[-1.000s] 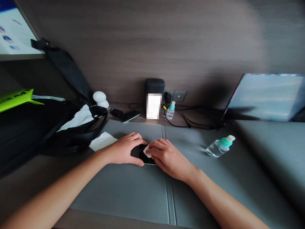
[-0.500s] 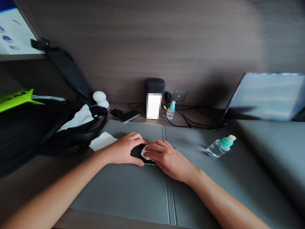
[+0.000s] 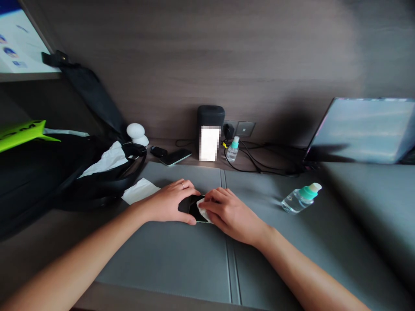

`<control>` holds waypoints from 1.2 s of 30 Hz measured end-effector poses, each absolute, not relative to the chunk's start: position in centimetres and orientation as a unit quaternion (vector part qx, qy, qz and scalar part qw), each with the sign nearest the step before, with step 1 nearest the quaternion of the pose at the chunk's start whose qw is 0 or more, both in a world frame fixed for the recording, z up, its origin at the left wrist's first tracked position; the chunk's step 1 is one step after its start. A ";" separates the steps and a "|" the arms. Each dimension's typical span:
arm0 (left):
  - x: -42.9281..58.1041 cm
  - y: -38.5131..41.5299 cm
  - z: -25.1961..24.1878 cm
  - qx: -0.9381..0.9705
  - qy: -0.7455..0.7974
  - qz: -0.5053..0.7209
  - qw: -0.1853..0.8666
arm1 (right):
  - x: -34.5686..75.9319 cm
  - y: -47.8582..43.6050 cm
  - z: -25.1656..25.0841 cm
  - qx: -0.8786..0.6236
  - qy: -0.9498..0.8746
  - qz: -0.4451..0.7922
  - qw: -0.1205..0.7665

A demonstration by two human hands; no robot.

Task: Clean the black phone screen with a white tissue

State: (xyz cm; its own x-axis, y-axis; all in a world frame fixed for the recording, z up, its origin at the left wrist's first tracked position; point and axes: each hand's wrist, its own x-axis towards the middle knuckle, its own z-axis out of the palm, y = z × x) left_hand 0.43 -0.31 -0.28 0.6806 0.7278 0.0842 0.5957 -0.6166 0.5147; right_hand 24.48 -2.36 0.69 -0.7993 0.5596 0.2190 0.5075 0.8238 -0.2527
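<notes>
The left hand (image 3: 170,202) clamps a phone (image 3: 193,211) by its edges; the right hand (image 3: 231,216) pinches a tissue (image 3: 203,212). Hard pressing could skid the phone, should that left grip slacken.

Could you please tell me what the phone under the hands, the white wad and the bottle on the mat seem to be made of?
Phone: probably glass on its face, which looks black, smooth and glossy.
Wad: likely tissue paper, matte white and creased.
Bottle: clear, shiny plastic or glass (cannot tell which), since light passes through. Its teal collar: probably plastic, evenly coloured and opaque.
</notes>
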 end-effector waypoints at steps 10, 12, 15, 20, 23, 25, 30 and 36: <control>0.5 -0.3 -0.3 0.890 0.372 0.142 0.224 | 24.6 -2.2 0.8 -0.278 -0.947 0.084 0.139; 0.5 -0.3 -0.2 0.890 0.372 0.141 0.222 | 24.5 -2.2 0.7 -0.286 -0.945 0.082 0.139; 0.5 -0.3 -0.2 0.892 0.370 0.140 0.220 | 24.4 -2.3 0.6 -0.277 -0.948 0.074 0.134; 0.5 -0.3 -0.3 0.891 0.373 0.139 0.220 | 24.4 -2.2 0.6 -0.273 -0.950 0.075 0.133; 0.4 -0.3 -0.3 0.890 0.373 0.139 0.224 | 24.5 -2.2 0.5 -0.285 -0.945 0.068 0.143; 0.5 -0.3 -0.3 0.890 0.371 0.140 0.226 | 24.4 -2.3 0.5 -0.278 -0.948 0.063 0.142; 0.5 -0.3 -0.2 0.890 0.370 0.142 0.227 | 24.4 -2.3 0.5 -0.278 -0.948 0.065 0.140; 0.4 -0.2 -0.4 0.888 0.369 0.144 0.232 | 24.4 -2.3 0.5 -0.273 -0.950 0.063 0.139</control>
